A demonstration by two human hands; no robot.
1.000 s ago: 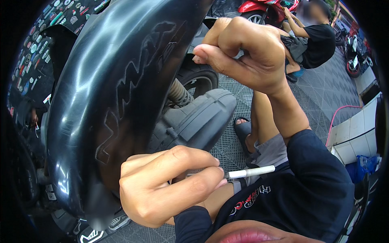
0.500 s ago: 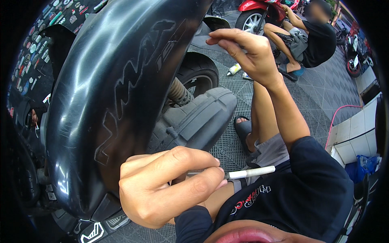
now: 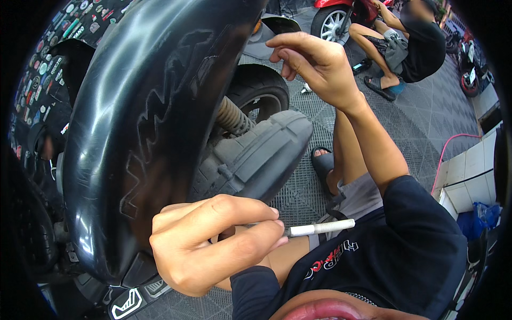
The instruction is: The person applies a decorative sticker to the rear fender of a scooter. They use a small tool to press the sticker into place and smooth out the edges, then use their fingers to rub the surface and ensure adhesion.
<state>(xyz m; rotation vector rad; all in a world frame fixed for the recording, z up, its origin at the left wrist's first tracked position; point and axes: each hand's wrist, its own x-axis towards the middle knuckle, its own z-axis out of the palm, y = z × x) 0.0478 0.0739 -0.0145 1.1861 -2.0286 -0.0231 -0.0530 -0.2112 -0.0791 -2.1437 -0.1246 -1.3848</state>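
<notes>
A glossy black curved motorcycle body panel [image 3: 101, 133] fills the left side, scuffed, with jagged outlined lettering along it. In front of its lower end, my left hand [image 3: 213, 242] is closed, pinching a slim pen-like stick [image 3: 320, 228] between its fingers. The stick's off-white, ribbed end points right; its other end is hidden in the hand, so I cannot tell its exact kind. My right hand [image 3: 317, 66] hovers by the panel's upper right edge, fingers loosely bent and apart, with nothing seen in it. Whether its fingertips touch the panel I cannot tell.
Beyond the panel are a rear tyre [image 3: 261, 88], a coil spring [image 3: 233, 114] and a grey engine casing [image 3: 261, 152]. A person in black [image 3: 421, 50] squats by a red motorcycle [image 3: 362, 10]. A pink hose [image 3: 445, 152] runs along the right over grated floor tiles [image 3: 410, 128].
The panel sits slightly further left in view. My left hand has shifted a little left with the stick. My right hand's fingers are bent more; the yellow-and-white bottle behind it is now mostly hidden.
</notes>
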